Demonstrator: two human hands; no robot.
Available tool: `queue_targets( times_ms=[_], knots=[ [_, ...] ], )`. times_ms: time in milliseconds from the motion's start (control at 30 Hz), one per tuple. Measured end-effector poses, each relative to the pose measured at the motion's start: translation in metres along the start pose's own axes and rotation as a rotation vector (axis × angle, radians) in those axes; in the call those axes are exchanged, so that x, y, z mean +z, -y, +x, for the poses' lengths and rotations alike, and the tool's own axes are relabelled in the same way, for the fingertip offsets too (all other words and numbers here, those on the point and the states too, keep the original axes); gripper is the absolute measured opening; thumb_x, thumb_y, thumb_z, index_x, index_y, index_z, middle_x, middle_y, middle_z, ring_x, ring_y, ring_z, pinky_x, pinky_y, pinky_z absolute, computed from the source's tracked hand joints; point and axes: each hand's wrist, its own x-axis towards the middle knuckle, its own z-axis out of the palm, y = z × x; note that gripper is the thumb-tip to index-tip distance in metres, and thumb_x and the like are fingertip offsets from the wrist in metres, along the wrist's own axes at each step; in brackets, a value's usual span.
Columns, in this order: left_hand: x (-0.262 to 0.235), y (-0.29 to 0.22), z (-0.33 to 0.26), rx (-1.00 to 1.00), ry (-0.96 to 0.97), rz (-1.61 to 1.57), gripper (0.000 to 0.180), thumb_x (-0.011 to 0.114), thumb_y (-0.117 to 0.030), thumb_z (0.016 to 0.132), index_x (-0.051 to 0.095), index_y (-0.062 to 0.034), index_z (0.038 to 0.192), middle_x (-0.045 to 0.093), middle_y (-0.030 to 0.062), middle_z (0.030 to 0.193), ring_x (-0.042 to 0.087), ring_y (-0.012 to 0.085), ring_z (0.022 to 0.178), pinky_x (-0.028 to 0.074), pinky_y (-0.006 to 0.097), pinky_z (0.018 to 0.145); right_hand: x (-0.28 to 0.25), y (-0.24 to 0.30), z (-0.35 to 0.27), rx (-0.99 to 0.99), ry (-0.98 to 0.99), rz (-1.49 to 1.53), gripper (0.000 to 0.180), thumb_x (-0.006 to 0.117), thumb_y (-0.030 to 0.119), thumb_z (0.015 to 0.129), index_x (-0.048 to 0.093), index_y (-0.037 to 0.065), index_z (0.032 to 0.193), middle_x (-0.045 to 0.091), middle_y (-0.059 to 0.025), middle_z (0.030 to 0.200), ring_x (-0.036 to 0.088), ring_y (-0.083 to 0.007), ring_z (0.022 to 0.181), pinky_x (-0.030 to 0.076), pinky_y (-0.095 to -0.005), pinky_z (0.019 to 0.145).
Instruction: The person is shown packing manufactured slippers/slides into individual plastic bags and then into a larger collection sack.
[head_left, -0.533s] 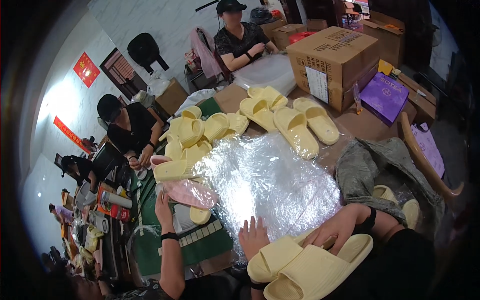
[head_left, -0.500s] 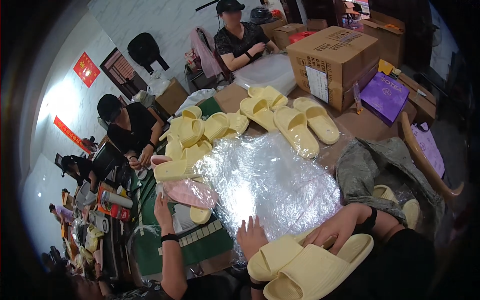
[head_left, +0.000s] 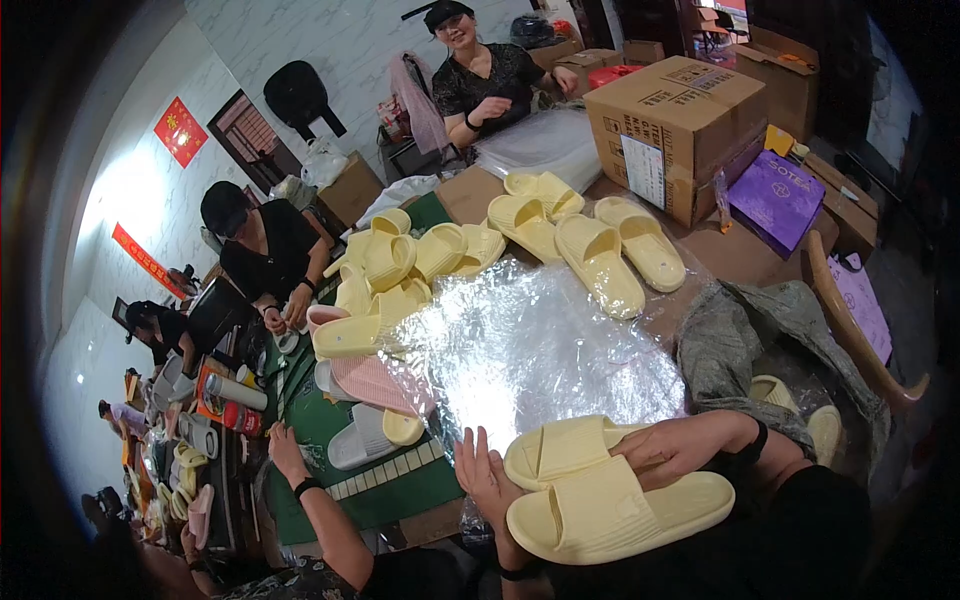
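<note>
A pair of pale yellow slippers (head_left: 600, 505) is in my right hand (head_left: 680, 450), whose fingers reach in at the foot openings and grip them. The two slippers lie side by side, toes to the left, over the near edge of the table. My left hand (head_left: 485, 478) is beside the toe ends, fingers stretched out, at the near edge of a clear plastic sheet stack (head_left: 530, 350). Whether its palm touches the slippers is hidden. The shiny sheets cover the middle of the table in front of both hands.
Yellow slippers (head_left: 380, 260) lie heaped beyond the sheets, with pink (head_left: 375, 382) and grey slippers (head_left: 360, 438) on the left. A co-worker's hand (head_left: 288, 452) is over the green mat (head_left: 410, 500). A carton (head_left: 680, 130), purple box (head_left: 770, 195) and grey sack (head_left: 740, 330) stand right.
The held slippers have shifted and turned more level, and my left hand has moved slightly left. A co-worker's hand has drawn away from the pink slipper, and a grey slipper now shows.
</note>
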Motion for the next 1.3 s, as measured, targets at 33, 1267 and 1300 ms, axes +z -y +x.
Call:
queue_targets(
  times_ms=[33,1267,1300],
  knots=[
    [-0.001,0.001,0.0,-0.001,-0.004,0.002,0.038,0.039,-0.022,0.099,0.053,-0.0049,0.129,0.047,0.0131,0.138,0.03,0.0352,0.134,0.019,0.045,0.11,0.0,0.0,0.001,-0.003,0.004,0.0,0.026,0.054,0.024,0.094,0.057,-0.002,0.095,0.053,-0.014,0.092,0.055,-0.0265,0.089,0.044,-0.0366,0.077],
    [0.07,-0.014,-0.075,-0.506,0.228,-0.905,0.083,0.048,0.01,0.086,-0.002,-0.009,0.149,0.037,0.026,0.138,0.047,0.0296,0.118,0.043,0.035,0.095,0.001,-0.069,0.087,0.353,-0.755,-0.805,0.041,0.057,0.029,0.084,0.054,0.0,0.114,0.049,-0.029,0.114,0.046,-0.0428,0.109,0.038,-0.0481,0.092],
    [0.075,-0.005,-0.073,-0.594,0.206,-0.981,0.081,0.048,0.011,0.085,0.0,-0.007,0.149,0.039,0.0262,0.136,0.048,0.0296,0.118,0.042,0.035,0.096,0.003,-0.084,0.094,0.259,-0.629,-0.878,0.041,0.058,0.027,0.082,0.052,-0.004,0.11,0.05,-0.0294,0.11,0.048,-0.0432,0.105,0.041,-0.0474,0.087]
  ],
)
